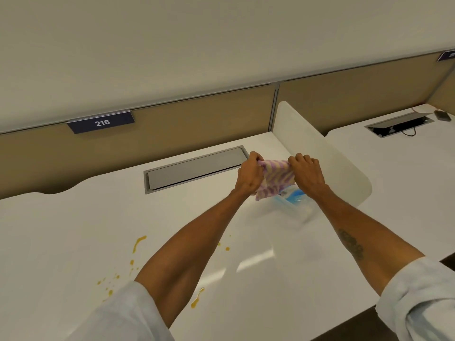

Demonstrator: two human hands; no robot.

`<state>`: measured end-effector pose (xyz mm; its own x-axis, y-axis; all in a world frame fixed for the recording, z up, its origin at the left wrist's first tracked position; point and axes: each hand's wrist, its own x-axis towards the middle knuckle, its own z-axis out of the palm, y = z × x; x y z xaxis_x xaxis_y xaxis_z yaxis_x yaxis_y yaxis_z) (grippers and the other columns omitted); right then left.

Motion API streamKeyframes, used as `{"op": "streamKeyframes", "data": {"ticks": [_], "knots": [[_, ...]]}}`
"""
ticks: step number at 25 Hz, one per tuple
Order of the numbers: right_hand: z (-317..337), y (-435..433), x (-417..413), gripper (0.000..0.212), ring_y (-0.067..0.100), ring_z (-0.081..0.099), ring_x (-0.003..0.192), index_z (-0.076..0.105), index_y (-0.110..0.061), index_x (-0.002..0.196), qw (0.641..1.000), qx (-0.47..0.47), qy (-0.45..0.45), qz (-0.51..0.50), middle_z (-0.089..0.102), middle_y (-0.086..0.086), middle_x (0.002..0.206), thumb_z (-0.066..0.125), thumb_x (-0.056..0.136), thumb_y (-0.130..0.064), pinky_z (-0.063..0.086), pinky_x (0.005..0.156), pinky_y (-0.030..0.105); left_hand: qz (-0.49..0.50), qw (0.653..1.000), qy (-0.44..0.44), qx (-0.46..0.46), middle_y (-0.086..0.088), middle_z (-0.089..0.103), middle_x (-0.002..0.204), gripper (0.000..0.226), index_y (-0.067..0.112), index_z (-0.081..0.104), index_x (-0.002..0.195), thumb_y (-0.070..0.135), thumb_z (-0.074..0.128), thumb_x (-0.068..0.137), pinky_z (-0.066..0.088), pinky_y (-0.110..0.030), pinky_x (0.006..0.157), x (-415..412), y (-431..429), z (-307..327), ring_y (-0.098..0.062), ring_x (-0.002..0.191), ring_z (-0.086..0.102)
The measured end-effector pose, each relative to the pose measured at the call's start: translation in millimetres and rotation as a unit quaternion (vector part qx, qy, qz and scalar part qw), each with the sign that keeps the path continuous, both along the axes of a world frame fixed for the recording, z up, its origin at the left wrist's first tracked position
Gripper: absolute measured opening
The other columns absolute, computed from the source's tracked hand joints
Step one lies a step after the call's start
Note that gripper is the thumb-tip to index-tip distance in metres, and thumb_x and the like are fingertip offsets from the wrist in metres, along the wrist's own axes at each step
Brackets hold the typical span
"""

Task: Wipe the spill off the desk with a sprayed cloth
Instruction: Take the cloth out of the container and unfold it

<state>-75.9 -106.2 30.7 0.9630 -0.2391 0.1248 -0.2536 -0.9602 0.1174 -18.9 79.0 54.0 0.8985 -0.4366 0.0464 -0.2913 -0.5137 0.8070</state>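
A purple-and-cream striped cloth (pixel 275 178) is stretched between both hands above the white desk (pixel 73 230). My left hand (pixel 250 175) grips its left edge and my right hand (pixel 307 174) grips its right edge. Orange-yellow spill streaks and drops lie on the desk near me: one streak (pixel 139 242) at left, another (pixel 197 297) by my left forearm, small drops (pixel 227 248) further right. Under the cloth lies a blurred clear and blue object (pixel 294 199), perhaps a spray bottle on its side.
A grey cable hatch (pixel 194 169) is set into the desk behind the hands. A white divider panel (pixel 327 153) stands at the right, with a neighbouring desk (pixel 394 163) beyond it. A beige partition with a sign "216" (pixel 102 123) backs the desk.
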Motion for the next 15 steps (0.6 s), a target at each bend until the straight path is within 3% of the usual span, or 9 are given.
{"op": "streamKeyframes", "data": {"ticks": [4, 8, 10, 13, 15], "knots": [[6.9, 1.8, 7.5, 0.032, 0.031, 0.057, 0.107, 0.051, -0.011, 0.123, 0.999, 0.022, -0.022, 0.014, 0.058, 0.014, 0.122, 0.063, 0.094, -0.019, 0.044, 0.094, 0.040, 0.009, 1.000, -0.012, 0.005, -0.009, 0.064, 0.102, 0.019, 0.011, 0.052, 0.107, 0.014, 0.034, 0.103, 0.053, -0.035, 0.073, 8.4, 6.7, 12.5, -0.025, 0.088, 0.061], [21.0, 6.2, 16.6, 0.028, 0.030, 0.057, 0.104, 0.052, -0.010, 0.120, 0.998, 0.042, -0.042, 0.034, 0.060, 0.014, 0.119, 0.061, 0.095, -0.020, 0.046, 0.092, 0.041, 0.008, 0.999, -0.033, 0.003, -0.011, 0.065, 0.105, 0.018, 0.010, 0.052, 0.108, 0.017, 0.036, 0.104, 0.055, -0.043, 0.077, 16.4, 16.8, 28.8, -0.029, 0.090, 0.062], [30.8, 11.2, 21.2, 0.027, 0.030, 0.057, 0.102, 0.052, -0.010, 0.118, 0.996, 0.058, -0.047, 0.043, 0.060, 0.014, 0.118, 0.060, 0.095, -0.022, 0.046, 0.091, 0.041, -0.001, 0.999, -0.051, 0.001, -0.011, 0.065, 0.105, 0.019, 0.009, 0.052, 0.110, 0.020, 0.038, 0.105, 0.053, -0.039, 0.073, 17.5, 22.9, 37.7, -0.027, 0.089, 0.061], [48.4, 26.1, 27.9, 0.033, 0.030, 0.056, 0.111, 0.053, -0.011, 0.126, 0.987, 0.132, -0.052, 0.073, 0.059, 0.012, 0.127, 0.057, 0.095, -0.020, 0.043, 0.097, 0.044, -0.015, 0.997, -0.071, -0.003, -0.012, 0.065, 0.110, 0.019, 0.007, 0.053, 0.113, 0.016, 0.040, 0.103, 0.044, -0.029, 0.071, 18.1, 34.8, 51.7, -0.021, 0.090, 0.059], [61.1, 39.2, 28.4, 0.045, 0.028, 0.051, 0.125, 0.047, -0.015, 0.139, 0.965, 0.236, -0.038, 0.107, 0.053, 0.009, 0.140, 0.058, 0.096, -0.022, 0.039, 0.106, 0.047, -0.021, 0.996, -0.082, -0.001, -0.011, 0.065, 0.114, 0.019, 0.008, 0.054, 0.115, 0.012, 0.042, 0.101, 0.043, -0.029, 0.075, 18.3, 47.0, 60.4, -0.022, 0.095, 0.059]]}}
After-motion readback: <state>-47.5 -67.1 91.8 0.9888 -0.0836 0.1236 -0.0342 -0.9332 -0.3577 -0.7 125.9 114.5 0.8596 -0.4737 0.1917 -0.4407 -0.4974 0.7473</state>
